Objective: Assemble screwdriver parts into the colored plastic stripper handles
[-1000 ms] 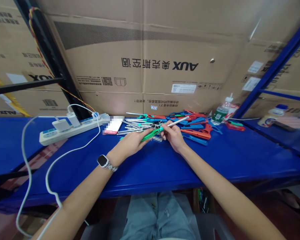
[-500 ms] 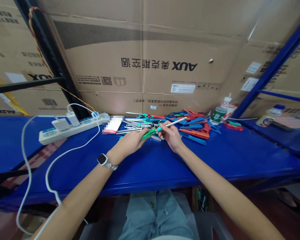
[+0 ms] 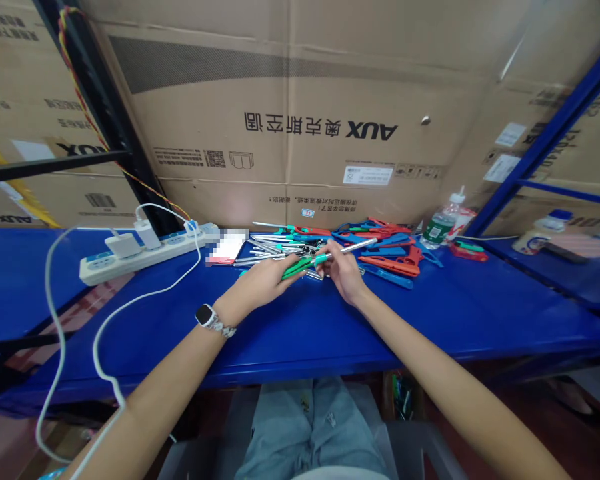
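Observation:
In the head view, my left hand [image 3: 263, 283] is closed around the green handle [image 3: 296, 267] of what looks like a long-nosed lighter. My right hand [image 3: 346, 273] pinches the silver tube [image 3: 357, 247], which points up and right from the handle. A teal piece [image 3: 321, 259] sits where tube and handle meet; my fingers partly cover that joint. Behind my hands lies a heap of loose silver tubes [image 3: 265, 245] with teal ends. To the right are piled blue handle pieces [image 3: 390, 279] and orange-red handle pieces [image 3: 393, 265].
A white power strip [image 3: 130, 260] with plugs and cables lies left on the blue table [image 3: 300, 333]. Near it is a white-and-red card [image 3: 233, 247]. A green-labelled bottle [image 3: 437, 230] stands at the back right. Large cardboard boxes [image 3: 320, 80] form the back wall.
Both hands keep their grip on the handle and tube. My right fingers have shifted slightly around the teal joint; the view has moved a little.

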A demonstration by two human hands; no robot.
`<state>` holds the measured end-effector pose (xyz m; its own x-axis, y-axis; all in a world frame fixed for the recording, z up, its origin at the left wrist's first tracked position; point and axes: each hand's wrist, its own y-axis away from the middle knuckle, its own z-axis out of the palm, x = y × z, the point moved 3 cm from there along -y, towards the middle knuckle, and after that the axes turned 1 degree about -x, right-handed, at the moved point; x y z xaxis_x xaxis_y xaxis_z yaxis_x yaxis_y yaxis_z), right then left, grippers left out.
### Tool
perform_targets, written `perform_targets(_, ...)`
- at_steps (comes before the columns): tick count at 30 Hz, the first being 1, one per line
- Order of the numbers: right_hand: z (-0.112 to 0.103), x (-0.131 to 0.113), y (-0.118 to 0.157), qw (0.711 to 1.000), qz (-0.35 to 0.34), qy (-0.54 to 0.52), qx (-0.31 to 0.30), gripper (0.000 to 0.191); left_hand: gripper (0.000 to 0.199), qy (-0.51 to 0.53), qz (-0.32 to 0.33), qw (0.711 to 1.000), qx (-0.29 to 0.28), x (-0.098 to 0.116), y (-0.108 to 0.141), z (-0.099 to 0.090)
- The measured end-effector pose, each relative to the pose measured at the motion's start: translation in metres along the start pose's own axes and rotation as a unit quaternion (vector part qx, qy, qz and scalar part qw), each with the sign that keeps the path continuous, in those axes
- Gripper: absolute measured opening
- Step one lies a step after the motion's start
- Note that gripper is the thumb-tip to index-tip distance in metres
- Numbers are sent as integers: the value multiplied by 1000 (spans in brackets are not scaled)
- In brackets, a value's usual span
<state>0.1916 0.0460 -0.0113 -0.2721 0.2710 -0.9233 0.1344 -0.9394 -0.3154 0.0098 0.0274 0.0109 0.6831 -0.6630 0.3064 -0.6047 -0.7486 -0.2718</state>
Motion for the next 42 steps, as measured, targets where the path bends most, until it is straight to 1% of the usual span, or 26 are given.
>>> perform_targets(3, -2, 2, -1, 998, -15, 32, 46, 56, 34, -31, -4, 1000, -5, 0, 1, 0)
perform_targets(6, -3, 0, -1, 995, -34, 58, 72, 61, 34, -45, -6, 999, -13, 1, 1, 1)
perform_targets(10, -6, -4, -1, 991, -47, 70, 101, 61, 32, -36, -7, 999, -16, 3, 0, 0)
perform_targets(12, -7, -5, -1, 992, -44, 63, 103, 59, 31, -30, -6, 999, -17, 2, 0, 0)
perform_targets(14, -8, -3, -2, 994, -35, 59, 89, 56, 32, -33, -6, 999, -17, 0, 0, 1)
perform_targets(16, -6, -2, -3, 996, -19, 60, 62, 50, 34, -47, -9, 999, -15, -3, 0, 2)
perform_targets(19, -3, 1, -2, 997, 32, 63, 7, 41, 37, -77, -16, 997, -15, -5, 1, 2)
perform_targets(21, -2, 1, -1, 996, 69, 62, -16, 36, 38, -92, -18, 995, -18, -5, 1, 2)
perform_targets(26, -6, 0, -1, 987, 150, 57, -24, 23, 36, -124, -16, 991, -37, -1, 0, 1)
perform_targets(28, -7, 0, -1, 983, 172, 55, -29, 18, 35, -136, -15, 990, -44, 0, -1, 2)
perform_targets(31, -7, -2, -1, 983, 172, 56, -28, 16, 35, -146, -15, 988, -42, -1, 0, 2)
perform_targets(36, -7, -8, 1, 986, 137, 76, -60, 29, 34, -154, -4, 988, -25, -5, 2, 2)
perform_targets(42, -7, -9, 2, 981, 133, 130, -58, 38, 33, -186, -13, 982, -44, -2, 0, 4)
